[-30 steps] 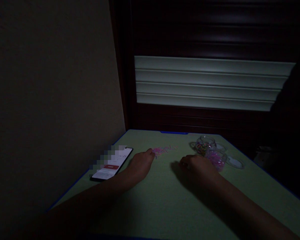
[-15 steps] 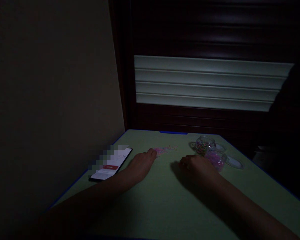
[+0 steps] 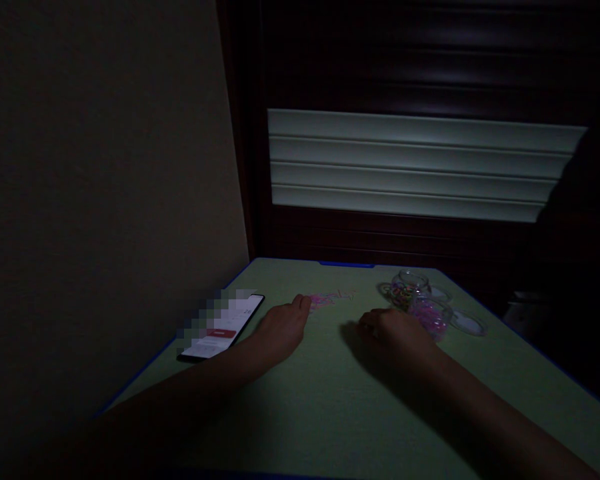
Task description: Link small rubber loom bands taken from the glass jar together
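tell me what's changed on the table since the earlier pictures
The left hand has shifted slightly right and away from the wearer, its fingertips at the edge of the pink strands. Whether it took hold of or let go of any can't be told. The right hand, phone, pink-filled jar and multicoloured jar stayed put.
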`<state>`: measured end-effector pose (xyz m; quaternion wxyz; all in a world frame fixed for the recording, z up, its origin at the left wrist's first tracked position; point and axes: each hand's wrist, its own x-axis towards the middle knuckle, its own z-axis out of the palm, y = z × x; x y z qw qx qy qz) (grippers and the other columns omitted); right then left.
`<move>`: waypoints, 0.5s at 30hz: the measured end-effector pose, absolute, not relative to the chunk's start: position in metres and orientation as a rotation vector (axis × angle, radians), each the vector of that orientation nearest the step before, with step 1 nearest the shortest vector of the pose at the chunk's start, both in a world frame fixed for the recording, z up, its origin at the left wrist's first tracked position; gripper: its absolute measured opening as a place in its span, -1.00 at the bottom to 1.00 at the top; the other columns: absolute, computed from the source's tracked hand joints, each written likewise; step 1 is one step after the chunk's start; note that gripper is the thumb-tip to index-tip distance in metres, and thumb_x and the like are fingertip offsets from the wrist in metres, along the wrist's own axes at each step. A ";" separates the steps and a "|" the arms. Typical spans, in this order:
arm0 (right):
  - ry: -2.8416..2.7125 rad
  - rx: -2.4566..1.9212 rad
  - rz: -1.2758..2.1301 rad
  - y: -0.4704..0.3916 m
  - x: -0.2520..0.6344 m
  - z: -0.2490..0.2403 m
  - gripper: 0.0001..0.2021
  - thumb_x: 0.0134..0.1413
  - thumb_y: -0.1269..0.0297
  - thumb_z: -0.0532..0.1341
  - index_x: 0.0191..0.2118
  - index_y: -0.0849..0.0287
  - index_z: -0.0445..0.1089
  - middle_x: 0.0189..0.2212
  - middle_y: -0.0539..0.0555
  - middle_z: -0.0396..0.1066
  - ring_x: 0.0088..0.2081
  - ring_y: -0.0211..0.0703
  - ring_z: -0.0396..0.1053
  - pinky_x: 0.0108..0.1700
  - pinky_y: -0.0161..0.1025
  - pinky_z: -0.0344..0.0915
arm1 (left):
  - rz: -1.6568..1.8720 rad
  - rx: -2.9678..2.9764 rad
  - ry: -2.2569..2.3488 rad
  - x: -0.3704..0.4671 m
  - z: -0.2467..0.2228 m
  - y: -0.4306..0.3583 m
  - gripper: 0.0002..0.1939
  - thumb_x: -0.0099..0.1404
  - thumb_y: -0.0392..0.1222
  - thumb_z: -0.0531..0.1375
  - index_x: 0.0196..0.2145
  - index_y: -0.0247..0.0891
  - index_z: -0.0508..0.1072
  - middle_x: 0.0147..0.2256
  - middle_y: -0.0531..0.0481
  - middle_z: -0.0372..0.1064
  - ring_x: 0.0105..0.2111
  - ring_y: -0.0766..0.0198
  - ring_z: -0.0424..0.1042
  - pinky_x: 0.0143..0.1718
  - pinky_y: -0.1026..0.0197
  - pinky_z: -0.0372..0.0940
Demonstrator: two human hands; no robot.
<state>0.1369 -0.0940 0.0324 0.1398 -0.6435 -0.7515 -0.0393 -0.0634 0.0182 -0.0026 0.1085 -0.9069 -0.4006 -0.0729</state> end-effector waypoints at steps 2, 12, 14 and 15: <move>-2.172 -1.869 -0.120 -0.094 0.136 0.033 -0.63 0.13 0.19 -0.10 -0.38 0.17 0.42 -0.43 0.13 0.42 -0.45 -0.23 0.31 -0.45 -0.32 0.05 | -0.241 -2.659 -1.164 -0.063 -0.003 0.017 -0.63 0.20 -0.45 -0.16 -0.03 -0.35 0.09 -0.21 -0.24 0.28 -0.38 0.14 0.38 -0.44 0.17 0.19; -2.242 -1.668 -0.184 -0.093 0.133 0.035 -0.71 0.14 0.26 -0.06 -0.39 0.18 0.37 -0.46 0.06 0.37 -0.44 -0.30 0.28 -0.40 -0.36 0.06 | -0.277 -2.694 -1.005 -0.052 -0.005 0.003 -0.76 0.29 -0.35 -0.19 -0.13 -0.31 0.15 -0.22 -0.15 0.27 -0.36 0.20 0.37 -0.44 0.20 0.23; -2.286 -1.563 -0.217 -0.094 0.132 0.036 -0.73 0.15 0.28 -0.05 -0.35 0.18 0.38 -0.45 0.06 0.36 -0.40 -0.28 0.28 -0.35 -0.35 0.08 | -0.280 -2.701 -0.969 -0.051 -0.004 -0.001 -0.78 0.28 -0.36 -0.17 -0.16 -0.30 0.16 -0.23 -0.13 0.27 -0.35 0.21 0.36 -0.42 0.21 0.24; -2.303 -1.511 -0.239 -0.094 0.131 0.036 -0.75 0.15 0.29 -0.04 -0.33 0.19 0.38 -0.45 0.06 0.36 -0.38 -0.27 0.28 -0.32 -0.34 0.08 | -0.291 -2.705 -0.945 -0.051 -0.004 -0.002 -0.79 0.28 -0.37 -0.17 -0.17 -0.30 0.16 -0.23 -0.12 0.27 -0.34 0.22 0.36 -0.42 0.21 0.24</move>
